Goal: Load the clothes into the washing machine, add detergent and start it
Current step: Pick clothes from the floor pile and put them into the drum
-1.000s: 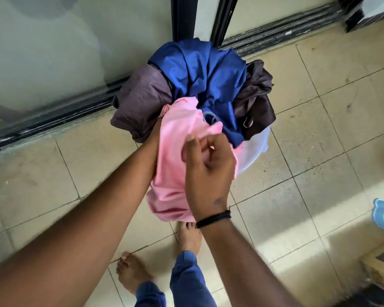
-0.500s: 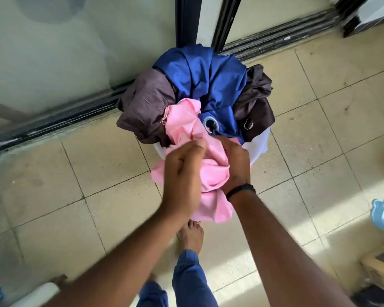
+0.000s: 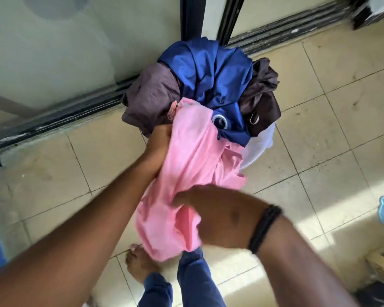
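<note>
Pink cloth: a soft pink cotton-like garment (image 3: 193,173) stretched from the top of the laundry pile down toward the person's legs, its upper end lying on the pile and its lower end hanging above a bare foot (image 3: 140,265)
Left hand: the left hand (image 3: 161,140) is at the upper left edge of the pink garment, against the pile; its fingers are buried in the fabric, gripping the garment's side
Right hand: the right hand (image 3: 217,216), blurred, lies over the lower part of the pink garment with fingers curled into a bunch of the cloth; a black braided wristband (image 3: 264,227) circles the wrist
Pile: a shiny royal-blue fabric with a metal eyelet (image 3: 208,78) sits on top, touching the pink garment's upper right edge; a dull brown-grey cloth (image 3: 151,100) bulges to the left and a dark brown cloth with a metal ring (image 3: 262,100) to the right
Basket: a white plastic laundry basket (image 3: 259,145) shows only at its right wall, under the clothes
Floor: beige square tiles (image 3: 341,107), with a black sliding-door track (image 3: 64,116) just behind the basket
Legs: blue trouser legs (image 3: 193,282) directly beneath the garment's hanging end
</note>
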`<action>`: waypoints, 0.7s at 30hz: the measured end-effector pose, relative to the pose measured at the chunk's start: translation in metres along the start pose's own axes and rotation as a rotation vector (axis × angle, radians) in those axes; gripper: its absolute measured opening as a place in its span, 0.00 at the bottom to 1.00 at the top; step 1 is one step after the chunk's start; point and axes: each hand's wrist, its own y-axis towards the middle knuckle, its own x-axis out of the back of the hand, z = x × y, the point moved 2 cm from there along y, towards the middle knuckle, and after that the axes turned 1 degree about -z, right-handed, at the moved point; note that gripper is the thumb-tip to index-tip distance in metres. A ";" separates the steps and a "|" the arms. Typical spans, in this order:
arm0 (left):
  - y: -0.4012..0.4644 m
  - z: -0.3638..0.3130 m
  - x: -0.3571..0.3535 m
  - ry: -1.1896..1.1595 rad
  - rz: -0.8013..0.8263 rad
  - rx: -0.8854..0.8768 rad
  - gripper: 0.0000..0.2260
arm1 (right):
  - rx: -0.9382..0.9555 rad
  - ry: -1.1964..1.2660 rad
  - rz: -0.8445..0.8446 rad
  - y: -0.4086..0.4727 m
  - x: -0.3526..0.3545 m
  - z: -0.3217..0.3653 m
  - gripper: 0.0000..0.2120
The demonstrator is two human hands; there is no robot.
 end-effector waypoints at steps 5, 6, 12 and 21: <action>-0.082 0.015 -0.014 0.095 0.063 -0.257 0.14 | -0.275 0.225 -0.993 0.025 0.049 -0.053 0.17; -0.109 0.014 -0.017 0.108 0.108 -0.299 0.13 | -0.314 0.301 -0.988 0.038 0.053 -0.061 0.24; -0.176 0.012 -0.014 -0.004 0.220 -0.237 0.02 | -0.607 0.115 -0.493 0.087 0.034 -0.089 0.21; -0.111 -0.064 0.047 -0.175 -0.156 0.014 0.09 | 0.076 -0.072 -1.145 -0.068 0.058 0.063 0.13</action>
